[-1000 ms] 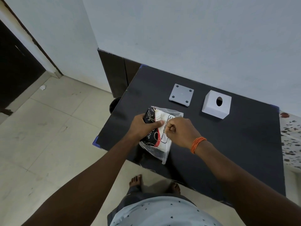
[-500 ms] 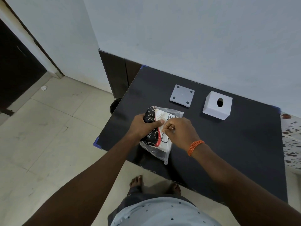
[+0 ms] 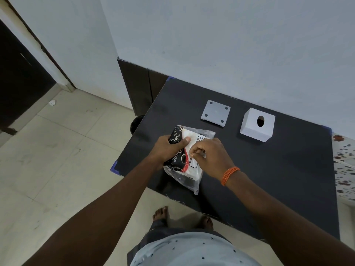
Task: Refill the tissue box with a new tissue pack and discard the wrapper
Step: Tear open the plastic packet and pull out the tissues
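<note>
A tissue pack (image 3: 187, 164) in clear plastic with black, white and red print lies on the black table (image 3: 269, 179) near its left front corner. My left hand (image 3: 169, 150) grips the pack's black left side. My right hand (image 3: 209, 156) pinches the wrapper on top of the pack with thumb and fingertips. The white tissue box (image 3: 257, 124), with a round hole in its upper face, stands at the back of the table. Its flat grey base plate (image 3: 215, 113) lies to the left of it, apart from the box.
A wall runs behind the table and a dark cabinet (image 3: 138, 89) stands at its back left. A dark round bin (image 3: 135, 123) sits on the tiled floor beside the table's left edge. My bare feet (image 3: 163, 214) are at the table's front edge.
My right hand's fingers have shifted slightly on the wrapper and pinch it more tightly. The left hand, the pack, the box and the base plate have stayed where they were.
</note>
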